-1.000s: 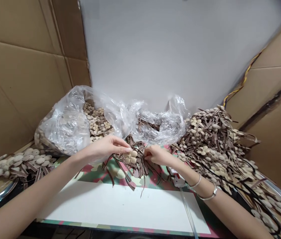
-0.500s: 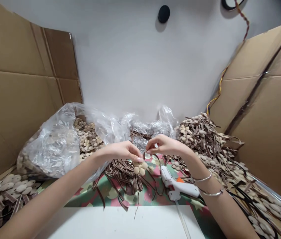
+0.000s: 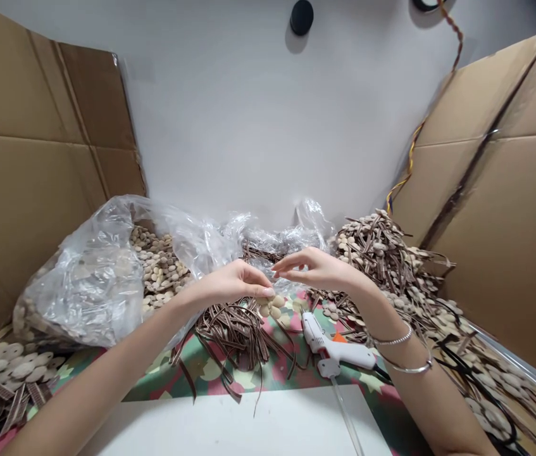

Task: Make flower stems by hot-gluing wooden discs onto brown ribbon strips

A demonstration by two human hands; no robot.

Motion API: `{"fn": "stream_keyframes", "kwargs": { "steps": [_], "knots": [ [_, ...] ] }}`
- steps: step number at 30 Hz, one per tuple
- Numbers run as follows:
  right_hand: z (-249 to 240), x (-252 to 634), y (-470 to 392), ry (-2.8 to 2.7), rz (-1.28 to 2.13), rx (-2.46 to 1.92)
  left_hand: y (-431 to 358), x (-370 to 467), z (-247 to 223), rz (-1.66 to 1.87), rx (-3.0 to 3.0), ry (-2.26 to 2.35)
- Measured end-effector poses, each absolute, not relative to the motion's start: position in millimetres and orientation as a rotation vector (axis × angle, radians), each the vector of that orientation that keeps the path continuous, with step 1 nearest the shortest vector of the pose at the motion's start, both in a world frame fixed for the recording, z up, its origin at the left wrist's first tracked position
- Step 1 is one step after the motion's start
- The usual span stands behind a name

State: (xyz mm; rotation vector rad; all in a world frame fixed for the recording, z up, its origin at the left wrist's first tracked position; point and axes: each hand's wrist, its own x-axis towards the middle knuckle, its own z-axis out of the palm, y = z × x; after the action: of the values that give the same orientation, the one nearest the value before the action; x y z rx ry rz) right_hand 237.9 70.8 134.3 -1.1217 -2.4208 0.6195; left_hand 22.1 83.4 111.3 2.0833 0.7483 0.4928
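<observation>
Between the thumb and fingers of my left hand is a beige flower made of round fabric-like petals. My right hand hovers just right of it, fingers stretched out and apart, with nothing visible in them. Below the flower lies a heap of brown ribbon strips with light stitched edges. A white glue gun, its clear glue stick poking out toward me, rests on the patterned cloth below my right hand.
A clear plastic bag of beige flowers stands at left. Piled at right are flowers with ribbons; more flowers lie at lower left. A white board is in front. Cardboard walls flank both sides.
The dark ribbon end pinched by my right hand is no longer visible there; those fingers have straightened. My left hand still holds the flower. The whole view has shifted slightly.
</observation>
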Motion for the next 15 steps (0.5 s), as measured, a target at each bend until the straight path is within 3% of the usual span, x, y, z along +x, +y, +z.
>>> {"fn": "stream_keyframes", "kwargs": {
  "steps": [15],
  "knots": [
    [119.6, 217.7, 71.3, -2.316, 0.917, -1.169, 69.9, 20.9, 112.1, 0.541, 2.35, 0.757]
  ]
}}
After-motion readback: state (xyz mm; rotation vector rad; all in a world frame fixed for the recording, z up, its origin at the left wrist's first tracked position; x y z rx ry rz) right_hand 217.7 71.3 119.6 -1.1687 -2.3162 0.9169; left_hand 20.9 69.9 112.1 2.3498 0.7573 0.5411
